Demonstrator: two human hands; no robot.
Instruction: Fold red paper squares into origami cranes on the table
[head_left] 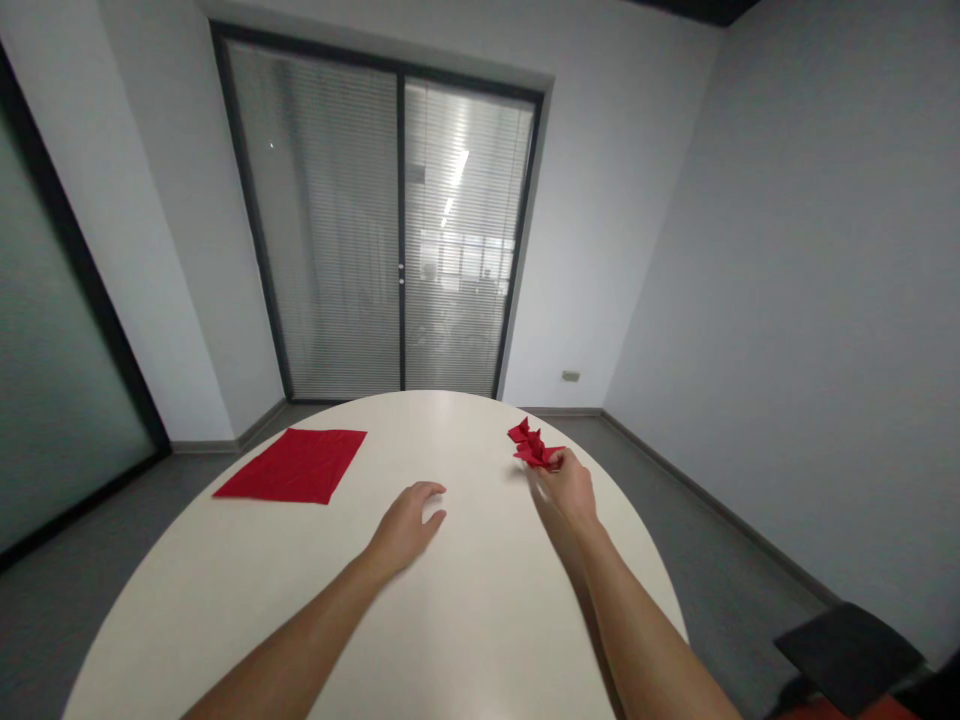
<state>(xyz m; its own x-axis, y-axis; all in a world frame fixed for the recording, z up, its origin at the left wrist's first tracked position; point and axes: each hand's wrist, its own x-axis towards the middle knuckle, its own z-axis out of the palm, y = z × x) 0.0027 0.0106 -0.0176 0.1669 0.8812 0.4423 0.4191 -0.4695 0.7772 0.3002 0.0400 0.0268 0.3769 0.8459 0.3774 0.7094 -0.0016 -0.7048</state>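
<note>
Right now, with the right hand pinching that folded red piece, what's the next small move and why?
Probably release the folded red piece onto the table and draw the right hand back: it looks shaped and is by the far edge. The left hand is open, nearest the flat red cloth.

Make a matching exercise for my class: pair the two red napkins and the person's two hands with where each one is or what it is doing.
Things
1. flat napkin
2. folded napkin
3. left hand
4. right hand

Places and states
A. pinches something red at its fingertips
B. lies spread out on the left part of the table
C. empty, fingers loosely curled, over the middle of the table
D. bunched into points, held near the table's right edge

Pairs: 1-B, 2-D, 3-C, 4-A
</note>
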